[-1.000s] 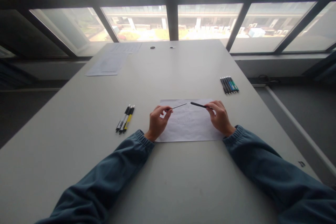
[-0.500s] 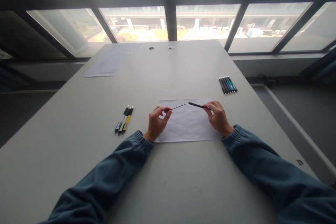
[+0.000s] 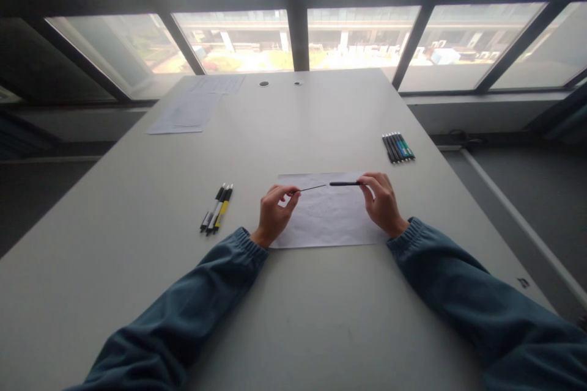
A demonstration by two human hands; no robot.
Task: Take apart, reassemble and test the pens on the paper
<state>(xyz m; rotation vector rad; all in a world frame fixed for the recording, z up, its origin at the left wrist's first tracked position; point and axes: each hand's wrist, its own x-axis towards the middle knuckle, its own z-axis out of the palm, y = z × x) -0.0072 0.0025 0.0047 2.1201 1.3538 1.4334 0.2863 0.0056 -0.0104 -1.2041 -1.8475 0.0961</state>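
I log left hand (image 3: pixel 274 215) pinching the thin refill (image 3: pixel 313 187), right hand (image 3: pixel 381 203) pinching the barrel (image 3: pixel 345 183), both above the sheet (image 3: pixel 328 220), axes nearly collinear left-right, tips almost meeting.

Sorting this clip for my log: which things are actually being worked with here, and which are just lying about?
In use:
- left hand, pinching a thin dark refill rod
- right hand, holding a black pen barrel
- white paper sheet beneath both hands

Lying about:
- three pens, black, white and yellow
- row of dark and blue-green pens
- far stack of printed papers
- grey table
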